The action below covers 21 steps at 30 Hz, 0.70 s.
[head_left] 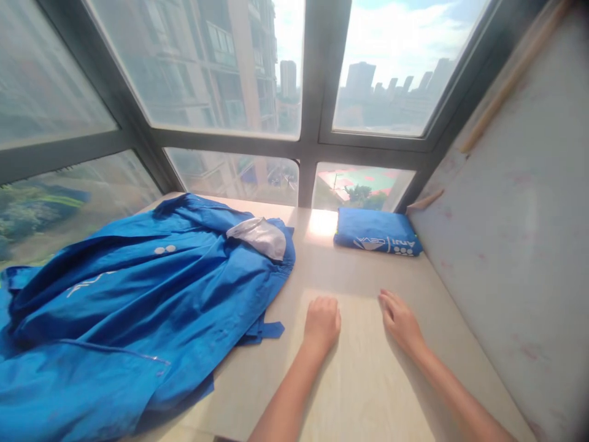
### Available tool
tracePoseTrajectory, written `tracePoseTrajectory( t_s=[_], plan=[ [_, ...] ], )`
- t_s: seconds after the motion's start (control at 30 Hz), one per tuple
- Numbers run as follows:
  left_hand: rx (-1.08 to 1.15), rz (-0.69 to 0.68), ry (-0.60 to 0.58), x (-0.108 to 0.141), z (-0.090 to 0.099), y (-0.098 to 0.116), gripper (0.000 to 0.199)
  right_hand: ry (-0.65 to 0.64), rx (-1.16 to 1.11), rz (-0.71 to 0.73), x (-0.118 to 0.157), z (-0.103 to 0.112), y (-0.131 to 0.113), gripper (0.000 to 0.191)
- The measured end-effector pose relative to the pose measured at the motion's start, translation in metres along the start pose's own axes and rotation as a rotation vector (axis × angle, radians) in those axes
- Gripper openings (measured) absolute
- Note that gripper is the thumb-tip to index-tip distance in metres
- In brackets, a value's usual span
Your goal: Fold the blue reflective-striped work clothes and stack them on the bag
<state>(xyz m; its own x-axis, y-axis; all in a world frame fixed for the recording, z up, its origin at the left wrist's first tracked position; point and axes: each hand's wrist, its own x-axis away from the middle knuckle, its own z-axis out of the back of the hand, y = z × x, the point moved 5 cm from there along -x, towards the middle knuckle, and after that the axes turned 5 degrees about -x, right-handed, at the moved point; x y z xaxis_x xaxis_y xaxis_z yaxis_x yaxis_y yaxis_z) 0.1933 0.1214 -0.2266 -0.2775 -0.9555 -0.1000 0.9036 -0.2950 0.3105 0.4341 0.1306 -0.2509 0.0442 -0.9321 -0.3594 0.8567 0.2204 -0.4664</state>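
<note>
The left hand (322,322) and right hand (401,320) are being held, fingers curled together, near a blue jacket (175,288) cropped at left.

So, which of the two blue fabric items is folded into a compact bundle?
The rectangular blue cloth bundle, beside the pale wall on the right; the other, a large blue garment with white markings, lies spread and rumpled at left.
</note>
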Motion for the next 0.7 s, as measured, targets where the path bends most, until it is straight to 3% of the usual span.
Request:
tracePoseTrajectory(
  t_s=[0.13, 0.33, 0.5, 0.7],
  plan=[
    [0.058, -0.009, 0.024, 0.001, 0.002, -0.006, 0.017, 0.029, 0.229, 0.015, -0.021, -0.015, 0.020, 0.047],
    [0.080, 0.009, 0.045, 0.000, 0.004, -0.008, 0.016, 0.131, 0.401, -0.051, -0.099, -0.021, 0.035, 0.054],
    [0.075, 0.022, 0.024, -0.002, 0.002, -0.008, 0.018, 0.166, 0.442, -0.087, -0.149, -0.028, 0.056, 0.054],
    [0.054, 0.048, 0.011, -0.007, 0.001, -0.009, 0.019, 0.103, 0.410, -0.071, -0.179, -0.037, 0.070, 0.052]
  ],
)
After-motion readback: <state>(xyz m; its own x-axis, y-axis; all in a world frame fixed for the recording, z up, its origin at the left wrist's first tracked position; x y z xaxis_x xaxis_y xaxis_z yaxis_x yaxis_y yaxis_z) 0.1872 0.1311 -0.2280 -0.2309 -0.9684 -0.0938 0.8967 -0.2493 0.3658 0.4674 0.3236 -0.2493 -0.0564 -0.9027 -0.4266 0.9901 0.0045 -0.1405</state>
